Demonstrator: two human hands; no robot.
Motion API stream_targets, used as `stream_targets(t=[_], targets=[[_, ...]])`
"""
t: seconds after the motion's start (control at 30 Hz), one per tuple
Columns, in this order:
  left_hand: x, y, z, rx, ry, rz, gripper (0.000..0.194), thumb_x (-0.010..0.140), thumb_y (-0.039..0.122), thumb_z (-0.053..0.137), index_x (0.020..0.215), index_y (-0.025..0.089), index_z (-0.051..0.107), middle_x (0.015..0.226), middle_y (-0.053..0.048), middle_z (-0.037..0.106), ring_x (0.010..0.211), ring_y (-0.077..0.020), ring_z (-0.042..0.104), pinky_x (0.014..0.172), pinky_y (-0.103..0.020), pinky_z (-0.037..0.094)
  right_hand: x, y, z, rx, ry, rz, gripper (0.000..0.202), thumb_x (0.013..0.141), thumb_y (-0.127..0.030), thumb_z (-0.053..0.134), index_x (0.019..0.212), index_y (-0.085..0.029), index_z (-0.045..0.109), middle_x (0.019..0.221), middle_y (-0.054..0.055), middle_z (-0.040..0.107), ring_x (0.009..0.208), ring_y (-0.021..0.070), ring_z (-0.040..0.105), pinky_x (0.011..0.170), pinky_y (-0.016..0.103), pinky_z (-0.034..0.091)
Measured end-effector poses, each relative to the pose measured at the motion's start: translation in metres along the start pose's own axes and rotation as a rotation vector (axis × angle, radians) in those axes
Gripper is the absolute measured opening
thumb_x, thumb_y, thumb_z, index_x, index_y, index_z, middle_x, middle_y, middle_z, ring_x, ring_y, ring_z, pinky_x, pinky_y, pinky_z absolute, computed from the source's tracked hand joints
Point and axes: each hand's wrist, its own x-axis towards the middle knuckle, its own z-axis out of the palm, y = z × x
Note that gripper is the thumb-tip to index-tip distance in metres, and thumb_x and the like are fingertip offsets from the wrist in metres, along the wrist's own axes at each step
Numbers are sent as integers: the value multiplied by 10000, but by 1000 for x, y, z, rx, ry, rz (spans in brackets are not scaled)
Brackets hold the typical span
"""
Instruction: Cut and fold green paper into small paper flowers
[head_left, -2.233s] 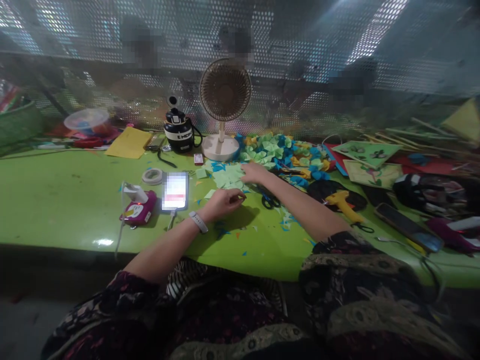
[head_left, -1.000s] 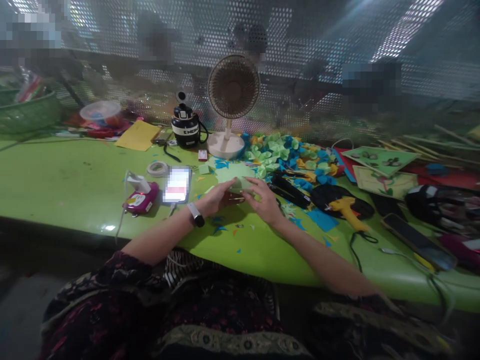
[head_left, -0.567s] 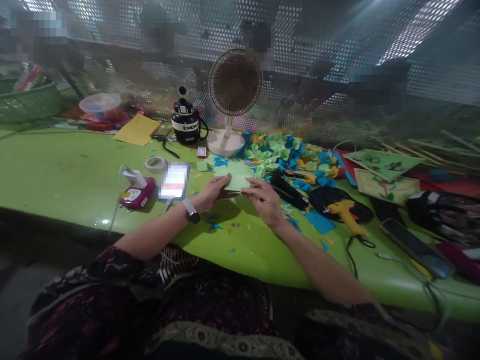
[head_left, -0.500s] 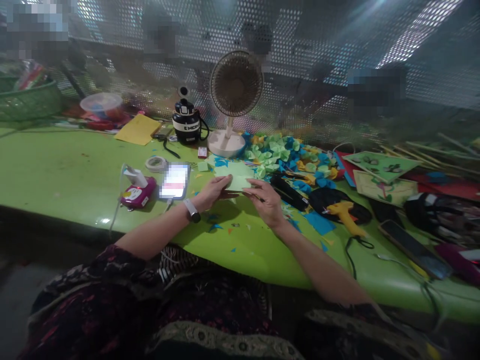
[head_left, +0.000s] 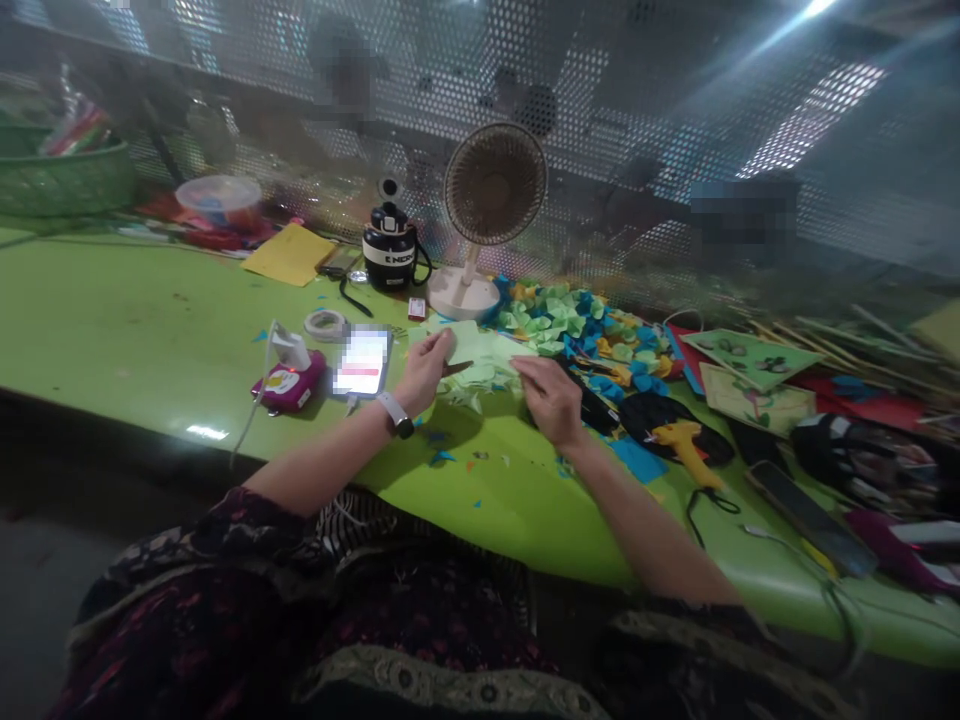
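My left hand [head_left: 424, 375], with a pale watch strap at the wrist, pinches a light green paper piece [head_left: 462, 342] between thumb and fingers. To its right, my right hand [head_left: 553, 398] has its fingers drawn together, fingertips at the edge of more light green paper [head_left: 501, 352]. Whether those fingers grip that paper is hidden. Light green cut pieces [head_left: 466, 385] lie under and between the hands. Just beyond them is a heap of folded green, blue and yellow paper shapes [head_left: 551, 315].
A phone [head_left: 362, 362], a tape roll [head_left: 325, 323] and a purple power adapter [head_left: 291, 385] lie left. A small fan [head_left: 495, 185] and a black jug [head_left: 390, 250] stand behind. Right are a yellow glue gun [head_left: 690, 448], a dark phone [head_left: 810, 515] and cables.
My hands have moved apart; both were on the light green paper before. The left hand still holds a piece, and the right has drawn slightly to the right. The view has shifted a little.
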Motion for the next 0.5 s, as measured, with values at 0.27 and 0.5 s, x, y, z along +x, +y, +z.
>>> stream_targets(t=[0.27, 0.5], targets=[[0, 0, 2, 35, 35, -36, 144, 854, 286, 648, 821, 146, 635, 774, -8, 624, 675, -87, 573, 710, -255, 594, 29, 48, 33, -69, -94, 72, 249, 856, -187, 503, 972, -166, 723, 1076, 132, 731, 1038, 250, 673, 962, 466, 515], [-6, 0, 6, 34, -14, -162, 140, 839, 280, 675, 826, 145, 642, 775, -7, 648, 684, -96, 602, 712, -264, 585, 10, 23, 24, -83, -177, -56, 457, 862, -240, 548, 1317, -215, 582, 1363, 118, 590, 1269, 259, 537, 1086, 496, 415]])
